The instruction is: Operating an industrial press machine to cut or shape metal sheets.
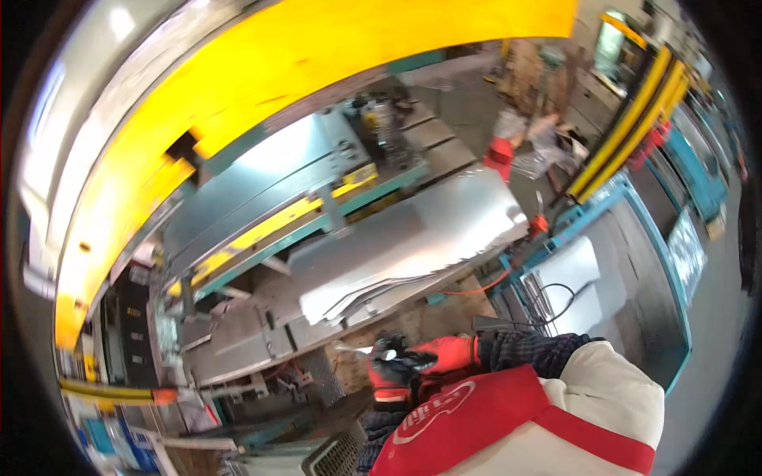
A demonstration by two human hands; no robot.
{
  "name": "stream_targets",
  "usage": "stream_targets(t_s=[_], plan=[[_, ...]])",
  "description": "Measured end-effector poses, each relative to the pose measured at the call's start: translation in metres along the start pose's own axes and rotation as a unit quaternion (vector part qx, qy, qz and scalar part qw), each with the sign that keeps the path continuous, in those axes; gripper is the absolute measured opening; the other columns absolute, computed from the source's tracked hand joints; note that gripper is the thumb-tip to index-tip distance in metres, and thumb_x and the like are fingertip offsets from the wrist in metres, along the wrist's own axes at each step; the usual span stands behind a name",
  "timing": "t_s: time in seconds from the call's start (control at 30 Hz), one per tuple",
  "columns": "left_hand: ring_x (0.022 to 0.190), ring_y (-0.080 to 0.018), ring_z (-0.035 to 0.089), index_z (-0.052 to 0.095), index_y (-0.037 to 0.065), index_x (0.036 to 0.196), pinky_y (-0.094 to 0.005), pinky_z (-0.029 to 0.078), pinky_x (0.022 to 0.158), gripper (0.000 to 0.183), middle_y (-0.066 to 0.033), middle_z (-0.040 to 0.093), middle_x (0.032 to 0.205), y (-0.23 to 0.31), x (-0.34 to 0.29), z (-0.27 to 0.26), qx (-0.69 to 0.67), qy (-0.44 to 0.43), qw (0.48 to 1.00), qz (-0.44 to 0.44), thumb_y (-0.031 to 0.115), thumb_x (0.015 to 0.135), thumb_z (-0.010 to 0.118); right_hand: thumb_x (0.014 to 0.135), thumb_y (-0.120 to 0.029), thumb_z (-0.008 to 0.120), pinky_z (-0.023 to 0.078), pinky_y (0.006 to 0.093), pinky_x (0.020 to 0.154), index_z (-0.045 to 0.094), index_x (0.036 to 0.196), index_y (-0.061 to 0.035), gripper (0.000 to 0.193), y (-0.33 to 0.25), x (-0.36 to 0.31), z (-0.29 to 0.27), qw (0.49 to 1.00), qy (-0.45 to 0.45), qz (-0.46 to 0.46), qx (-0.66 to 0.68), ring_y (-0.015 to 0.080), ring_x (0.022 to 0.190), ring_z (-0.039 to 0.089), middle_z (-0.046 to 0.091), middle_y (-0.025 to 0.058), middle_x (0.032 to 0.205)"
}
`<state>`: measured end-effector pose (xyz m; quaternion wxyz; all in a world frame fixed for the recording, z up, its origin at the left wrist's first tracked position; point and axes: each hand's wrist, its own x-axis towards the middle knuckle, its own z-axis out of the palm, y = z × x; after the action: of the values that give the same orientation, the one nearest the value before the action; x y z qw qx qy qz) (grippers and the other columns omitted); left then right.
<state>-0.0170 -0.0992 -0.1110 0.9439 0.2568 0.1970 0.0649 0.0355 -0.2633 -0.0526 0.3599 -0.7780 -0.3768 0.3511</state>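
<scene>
My two hands, in red and black gloves, meet close in front of my body at the lower middle. My left hand [389,384] comes up from below, with its fingers closed. From the right my right hand [444,354] reaches across to it, also closed, and the fingers of both overlap. A small pale, shiny piece [355,349] juts out to the left of the gloves; blur hides its kind. Just beyond the hands, a stack of thin sheet metal [413,238] lies on the machine table, its near edges fanned unevenly.
A large yellow machine beam [333,47] arches overhead. Behind the sheets is a die block [262,182] with a yellow strip. A blue-framed cart [635,262] with loose sheets stands at the right. Another person in red gloves [500,155] is at the far side. A yellow-black post [631,119] rises nearby.
</scene>
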Motion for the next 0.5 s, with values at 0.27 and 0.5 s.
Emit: stream_targets(t_s=[0.27,0.5], plan=[[0.070,-0.0176,0.054,0.051,0.002,0.095,-0.0333,0.044,0.070,0.025,-0.0053,0.056,0.079,0.026,-0.024,-0.001,0.055,0.170,0.978,0.111,0.018,0.076,0.045,0.072,-0.017,0.055,0.042,0.0285,0.066,0.054,0.092,-0.0030,0.024,0.301,-0.084,-0.074,0.747,0.632,0.160,0.130,0.0163,0.073,0.052,0.056,0.0069,0.085],[0.079,-0.0253,0.054,0.045,-0.001,0.096,-0.0369,0.045,0.074,0.028,-0.0125,0.053,0.086,0.000,-0.062,0.002,0.057,0.275,0.952,0.119,0.014,0.072,0.046,0.060,-0.022,0.057,0.038,0.0343,0.078,0.054,0.074,-0.0033,0.024,0.428,-0.083,-0.162,0.749,0.591,0.289,-0.081,0.0232,0.082,0.049,0.051,0.0121,0.094]])
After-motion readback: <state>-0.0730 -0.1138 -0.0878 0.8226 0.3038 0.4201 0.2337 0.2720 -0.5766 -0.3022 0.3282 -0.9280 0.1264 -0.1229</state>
